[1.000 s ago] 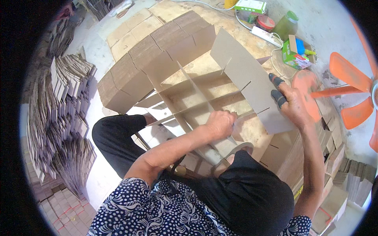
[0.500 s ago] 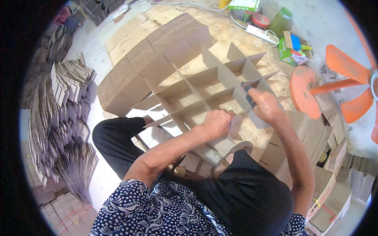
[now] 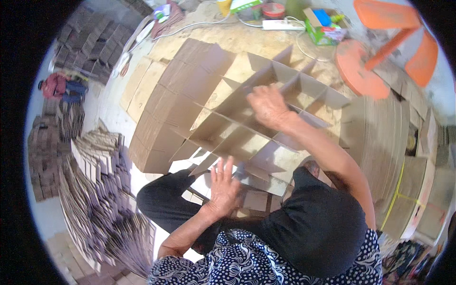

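A grid of interlocked cardboard dividers (image 3: pixel 232 130) stands in front of my lap, its strips crossing to form open cells. My right hand (image 3: pixel 270 108) is over the middle of the grid, its fingers curled on the top edge of one strip. At the grid's near left edge, my left hand (image 3: pixel 223 189) has its fingers spread and holds nothing. Whether its fingertips touch the cardboard I cannot tell; that hand is slightly blurred.
A long row of stacked cardboard strips (image 3: pixel 164 111) stands left of the grid. More stacks lie at the far left (image 3: pixel 102 190) and on the right (image 3: pixel 375 152). An orange fan (image 3: pixel 363 69), a power strip (image 3: pixel 282 24) and a small green box (image 3: pixel 325 33) are beyond.
My right hand has moved left across the grid. My left hand has come back toward me and opened. The whole view has shifted, with the fan now higher.
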The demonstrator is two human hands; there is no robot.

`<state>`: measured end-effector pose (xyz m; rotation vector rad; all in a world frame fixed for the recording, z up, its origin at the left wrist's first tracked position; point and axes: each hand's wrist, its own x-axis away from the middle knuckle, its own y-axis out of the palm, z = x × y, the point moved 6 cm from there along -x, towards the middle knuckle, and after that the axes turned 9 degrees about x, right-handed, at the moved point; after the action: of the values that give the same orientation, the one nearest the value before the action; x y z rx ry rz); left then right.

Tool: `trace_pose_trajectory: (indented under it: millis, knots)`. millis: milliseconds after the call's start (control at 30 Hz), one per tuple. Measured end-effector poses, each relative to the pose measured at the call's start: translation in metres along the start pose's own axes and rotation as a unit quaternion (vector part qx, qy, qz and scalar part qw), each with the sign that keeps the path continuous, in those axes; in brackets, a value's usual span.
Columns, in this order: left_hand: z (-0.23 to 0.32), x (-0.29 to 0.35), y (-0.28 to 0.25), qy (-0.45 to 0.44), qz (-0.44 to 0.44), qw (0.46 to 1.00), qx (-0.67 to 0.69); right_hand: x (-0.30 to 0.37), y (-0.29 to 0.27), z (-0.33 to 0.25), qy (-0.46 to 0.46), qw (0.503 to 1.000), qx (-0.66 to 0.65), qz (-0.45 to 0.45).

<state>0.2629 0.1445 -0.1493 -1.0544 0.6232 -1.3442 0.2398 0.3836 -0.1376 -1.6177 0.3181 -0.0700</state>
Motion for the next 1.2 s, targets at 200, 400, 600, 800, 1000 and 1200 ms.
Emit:
trace_pose_trajectory:
  millis: [200,400,600,800,1000,1200]
  knots:
    - [-0.017,-0.054,-0.017,0.025,0.151,0.985,-0.081,0.091,0.007,-0.051,-0.110,0.976,-0.165,-0.092]
    - [-0.033,-0.068,-0.054,-0.018,0.113,0.993,0.026,0.246,-0.030,0.079,0.300,0.939,0.028,0.166]
    - [-0.055,0.045,-0.223,-0.073,0.377,0.919,-0.089,0.357,-0.017,0.114,0.501,0.849,0.129,0.107]
    - [-0.172,0.263,-0.228,-0.303,0.566,0.749,-0.166,0.375,-0.025,0.128,0.580,0.795,0.057,0.169]
    - [-0.303,0.431,-0.066,-0.348,0.617,0.700,0.090,0.397,-0.043,0.128,0.634,0.717,-0.065,0.283]
    - [-0.417,0.484,0.040,-0.563,0.328,0.756,0.050,0.394,-0.025,0.140,0.609,0.559,-0.322,0.462]
